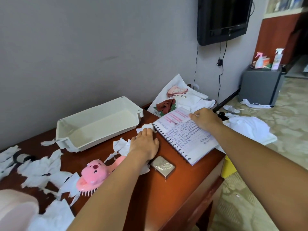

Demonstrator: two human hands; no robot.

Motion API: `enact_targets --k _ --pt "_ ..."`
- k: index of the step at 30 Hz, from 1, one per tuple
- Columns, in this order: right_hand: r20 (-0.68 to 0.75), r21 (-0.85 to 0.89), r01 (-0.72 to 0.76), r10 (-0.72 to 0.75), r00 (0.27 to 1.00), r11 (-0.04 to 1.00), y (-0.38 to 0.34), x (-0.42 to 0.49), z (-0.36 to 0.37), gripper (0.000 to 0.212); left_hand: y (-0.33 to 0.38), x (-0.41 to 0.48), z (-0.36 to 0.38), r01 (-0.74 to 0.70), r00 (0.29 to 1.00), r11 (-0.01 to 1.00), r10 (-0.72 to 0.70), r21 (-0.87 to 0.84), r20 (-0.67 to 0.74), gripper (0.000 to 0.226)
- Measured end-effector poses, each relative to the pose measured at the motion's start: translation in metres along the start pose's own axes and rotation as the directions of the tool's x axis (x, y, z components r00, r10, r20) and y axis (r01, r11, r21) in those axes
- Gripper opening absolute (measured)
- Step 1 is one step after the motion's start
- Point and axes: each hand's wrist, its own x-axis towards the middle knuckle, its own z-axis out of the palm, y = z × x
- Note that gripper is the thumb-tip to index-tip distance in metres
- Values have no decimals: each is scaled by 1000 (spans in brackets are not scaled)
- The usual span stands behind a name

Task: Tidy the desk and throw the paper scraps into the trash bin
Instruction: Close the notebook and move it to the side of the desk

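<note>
Torn white paper scraps (pixel 41 170) lie strewn over the left and middle of the brown wooden desk (pixel 166 197). My left hand (pixel 145 144) lies palm down on a cluster of scraps, and its curled fingers hold a small scrap (pixel 148 126) beside the notebook's spiral. An open spiral notebook (pixel 186 139) with handwritten pages lies at the desk's right corner. My right hand (pixel 205 120) rests on the notebook's far page, fingers curled over its top edge. No trash bin is clearly in view.
A white plastic tray (pixel 98 124) stands by the wall. A pink bear hairbrush (pixel 95 174) and a silver case (pixel 162 166) lie near my left forearm. A white bag with cloths (pixel 175 97) sits behind the notebook. White clothes (pixel 246 130) and a grey cabinet (pixel 260 87) are on the floor to the right.
</note>
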Motion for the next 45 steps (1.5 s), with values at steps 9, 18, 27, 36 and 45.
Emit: enact_targets --k 9,18,27,36,45 --pt "32 -76 83 -80 996 994 -28 -20 24 39 -22 -18 -5 15 1000 1000 -14 -21 17 42" --pt "-18 -178 183 -190 982 967 -48 -36 48 35 -14 -37 -12 117 991 986 -109 -115 73 74" --pt "-87 -31 73 -76 993 997 -39 -39 31 36 -3 -47 -7 114 979 992 -102 -59 176 74" --pt "-83 -137 150 -162 983 979 -32 -43 23 50 4 -42 -10 -4 990 1000 5 -6 141 76" --pt "-66 -283 271 -301 951 920 -38 -54 47 52 -3 -49 -8 21 977 999 -30 43 213 76"
